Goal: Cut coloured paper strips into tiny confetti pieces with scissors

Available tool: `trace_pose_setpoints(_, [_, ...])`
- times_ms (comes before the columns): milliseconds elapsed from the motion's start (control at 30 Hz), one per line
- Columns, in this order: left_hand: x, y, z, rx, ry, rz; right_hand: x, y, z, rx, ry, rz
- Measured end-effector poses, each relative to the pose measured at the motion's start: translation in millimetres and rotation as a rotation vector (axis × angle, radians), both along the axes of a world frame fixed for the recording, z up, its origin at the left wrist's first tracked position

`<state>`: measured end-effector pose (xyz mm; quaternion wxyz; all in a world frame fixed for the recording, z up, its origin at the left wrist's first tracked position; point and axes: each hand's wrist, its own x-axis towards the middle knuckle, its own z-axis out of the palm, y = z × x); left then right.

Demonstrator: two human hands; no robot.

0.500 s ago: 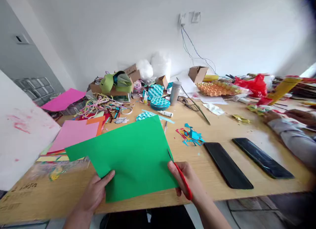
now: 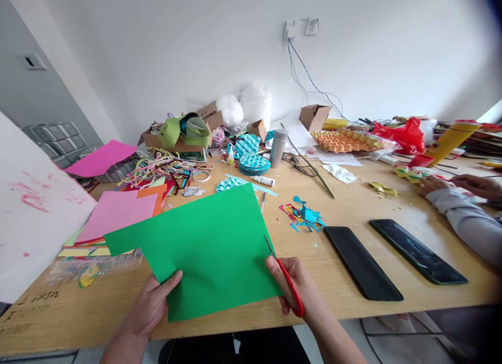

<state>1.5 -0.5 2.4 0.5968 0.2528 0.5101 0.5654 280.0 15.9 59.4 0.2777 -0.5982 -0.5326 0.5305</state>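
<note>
A green sheet of paper with a notch at its left side is held up above the table's front edge. My left hand pinches its lower left part, thumb on top. At the right edge, my right hand holds red-handled scissors and also touches the sheet, its thumb lying over the paper. The dark blades point up and away, over the sheet's right edge. Some fingers of both hands are hidden under the paper.
Blue and red paper scraps and two black phone-like slabs lie to the right. Pink paper is at left. A grey bottle stands behind. Another person's sleeved arm rests on the table at far right.
The other person's hands at the far right have shifted slightly. My hands, the green sheet and the scissors are almost unmoved.
</note>
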Motion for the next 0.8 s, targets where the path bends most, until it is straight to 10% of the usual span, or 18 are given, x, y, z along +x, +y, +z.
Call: trace_pose_setpoints(800, [-1.4, 0.9, -4.4, 0.003, 0.007, -0.032, 5.1, 6.0, -3.3, 0.147, -0.012, 0.093])
